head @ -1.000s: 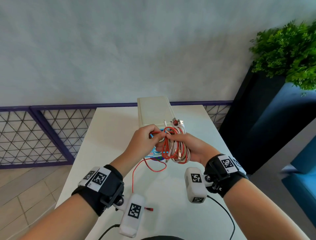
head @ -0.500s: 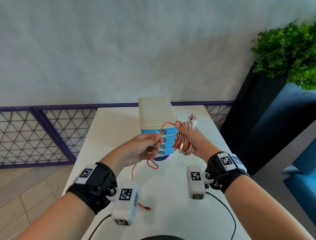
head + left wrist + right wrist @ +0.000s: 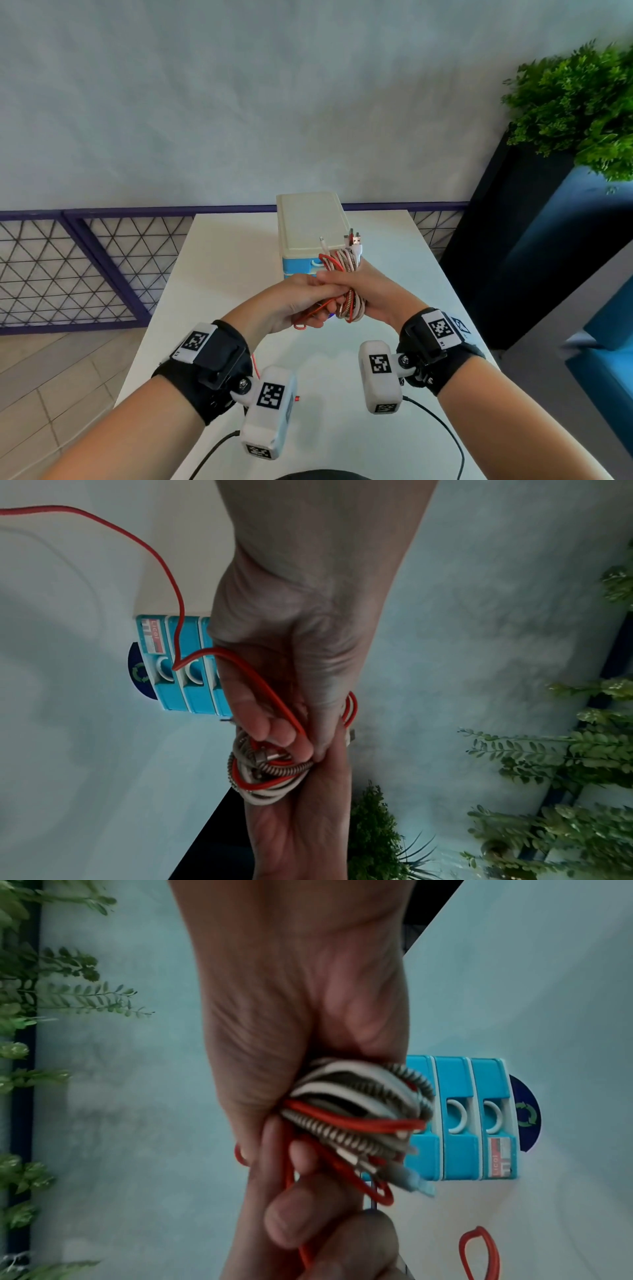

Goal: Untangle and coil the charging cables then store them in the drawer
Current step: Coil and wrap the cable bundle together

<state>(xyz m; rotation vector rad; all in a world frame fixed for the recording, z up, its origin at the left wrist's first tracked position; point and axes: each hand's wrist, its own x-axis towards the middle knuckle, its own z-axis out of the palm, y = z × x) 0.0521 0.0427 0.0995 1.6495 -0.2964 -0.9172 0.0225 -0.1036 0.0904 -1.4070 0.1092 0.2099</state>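
Observation:
My right hand (image 3: 368,294) grips a coiled bundle of cables (image 3: 347,270), white, striped and red, with plugs sticking up at its top. The same bundle (image 3: 359,1110) fills the right wrist view. My left hand (image 3: 308,301) pinches the loose red cable (image 3: 310,317) and lies against the right hand. That red cable (image 3: 164,569) trails down from the fingers toward the table (image 3: 222,274). Behind the hands stands a small drawer unit (image 3: 310,226) with a beige top and blue drawers (image 3: 459,1118), all closed.
The white table has a purple mesh railing (image 3: 85,267) to its left and behind it. A dark planter with a green plant (image 3: 582,113) stands at the right. Black wrist-camera leads (image 3: 445,431) hang near the table's front edge.
My left hand has come back to the right hand, laying the red cable onto the bundle. The bundle has dropped slightly and moved toward the middle.

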